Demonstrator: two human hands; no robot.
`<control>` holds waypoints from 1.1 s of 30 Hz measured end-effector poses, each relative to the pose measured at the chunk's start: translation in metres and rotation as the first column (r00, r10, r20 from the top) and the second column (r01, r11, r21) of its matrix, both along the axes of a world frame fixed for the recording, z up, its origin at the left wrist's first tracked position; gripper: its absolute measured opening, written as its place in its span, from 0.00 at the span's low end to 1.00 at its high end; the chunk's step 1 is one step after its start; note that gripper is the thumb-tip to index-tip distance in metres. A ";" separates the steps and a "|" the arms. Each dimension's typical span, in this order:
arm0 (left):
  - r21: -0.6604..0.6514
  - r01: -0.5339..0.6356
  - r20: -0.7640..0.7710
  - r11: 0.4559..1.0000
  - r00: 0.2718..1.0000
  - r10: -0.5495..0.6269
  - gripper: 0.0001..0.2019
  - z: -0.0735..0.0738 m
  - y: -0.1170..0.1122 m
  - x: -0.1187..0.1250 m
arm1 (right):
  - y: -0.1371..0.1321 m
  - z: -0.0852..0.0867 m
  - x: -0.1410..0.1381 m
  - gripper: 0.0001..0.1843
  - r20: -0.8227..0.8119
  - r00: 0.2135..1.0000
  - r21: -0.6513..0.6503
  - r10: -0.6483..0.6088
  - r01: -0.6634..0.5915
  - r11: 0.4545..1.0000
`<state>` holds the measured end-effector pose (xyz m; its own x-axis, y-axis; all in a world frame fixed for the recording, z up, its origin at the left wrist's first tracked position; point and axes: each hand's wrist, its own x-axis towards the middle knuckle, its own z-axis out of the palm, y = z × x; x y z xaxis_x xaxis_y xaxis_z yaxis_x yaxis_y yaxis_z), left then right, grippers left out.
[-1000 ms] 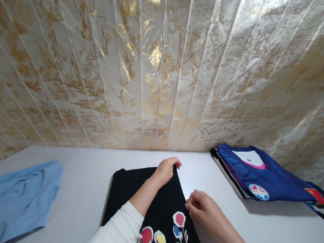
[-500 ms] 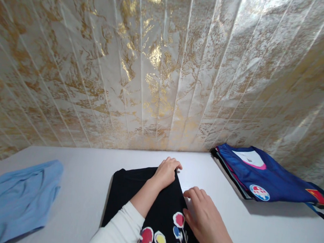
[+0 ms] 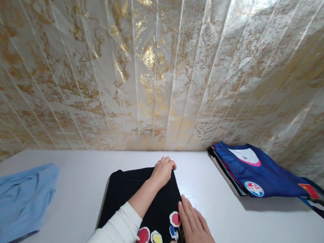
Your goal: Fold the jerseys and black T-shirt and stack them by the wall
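Note:
A black T-shirt [image 3: 126,196] printed with colourful flowers lies folded on the white table. My left hand [image 3: 163,171], in a white sleeve, reaches across it and has its fingers curled over the far right corner. Along the shirt's right edge my right hand [image 3: 195,227] lies flat with its fingers stretched out, partly covering the flower print. The near end of the shirt runs out of view.
A stack of folded clothes, topped by a dark blue jersey [image 3: 269,177], sits at the right. Light blue clothing [image 3: 15,200] lies at the left. A gold-patterned covering [image 3: 153,80] rises behind the white table [image 3: 74,189].
My right hand has come down flat onto the shirt's right edge, its fingers now straightened. My left hand stays at the far corner. The view has shifted slightly.

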<state>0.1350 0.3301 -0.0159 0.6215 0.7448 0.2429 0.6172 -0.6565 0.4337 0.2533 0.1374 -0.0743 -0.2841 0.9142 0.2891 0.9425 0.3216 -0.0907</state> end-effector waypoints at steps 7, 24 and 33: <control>-0.014 -0.010 0.021 1.000 1.000 0.010 0.13 -0.002 0.003 -0.001 | 0.033 0.035 -0.044 0.37 -0.081 0.995 -0.129 -0.057 0.047 0.991; -0.011 -0.510 -0.089 0.860 0.857 0.507 0.17 0.039 -0.035 -0.150 | 0.041 0.015 -0.048 0.35 -0.035 0.987 0.011 -0.159 0.159 0.987; -0.187 -0.590 -0.108 0.785 0.807 0.581 0.04 0.030 -0.029 -0.185 | 0.041 0.008 -0.043 0.34 0.067 0.989 0.126 -0.133 0.124 0.984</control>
